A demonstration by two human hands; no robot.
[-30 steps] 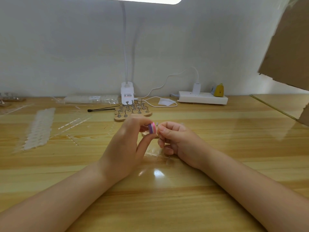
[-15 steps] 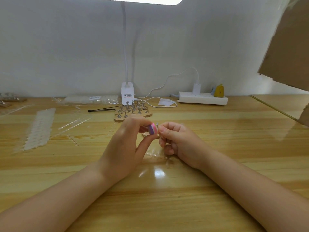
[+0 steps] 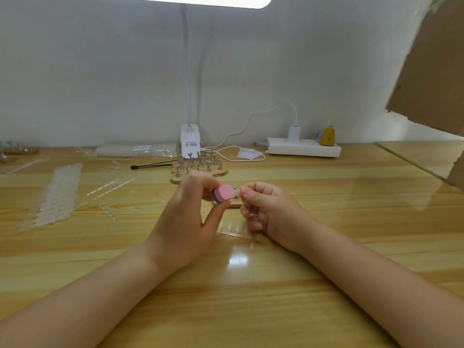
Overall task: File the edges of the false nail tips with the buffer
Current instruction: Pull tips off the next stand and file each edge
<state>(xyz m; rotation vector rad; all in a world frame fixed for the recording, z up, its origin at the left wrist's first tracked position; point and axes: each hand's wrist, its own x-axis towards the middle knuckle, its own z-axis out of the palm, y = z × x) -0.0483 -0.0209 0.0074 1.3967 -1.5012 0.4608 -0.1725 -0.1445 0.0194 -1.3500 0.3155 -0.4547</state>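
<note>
My left hand (image 3: 187, 217) pinches a small pink and purple buffer block (image 3: 222, 193) between thumb and fingers, above the wooden table (image 3: 251, 285). My right hand (image 3: 271, 209) is curled, its thumb and forefinger pinched on something tiny right beside the buffer; it looks like a clear false nail tip (image 3: 240, 194), mostly hidden by the fingers. Buffer and fingertips almost touch. A clear strip of nail tips (image 3: 234, 233) lies on the table under my hands.
Behind my hands stands a wooden stand with several metal nail holders (image 3: 198, 168). Rows of clear nail tips (image 3: 56, 194) lie at the left, with a black stick (image 3: 150, 166), a lamp base (image 3: 190, 143) and a white power strip (image 3: 302, 146) along the wall.
The buffer has tilted slightly in my left hand, showing more of its pink face. Both hands stay in nearly the same place.
</note>
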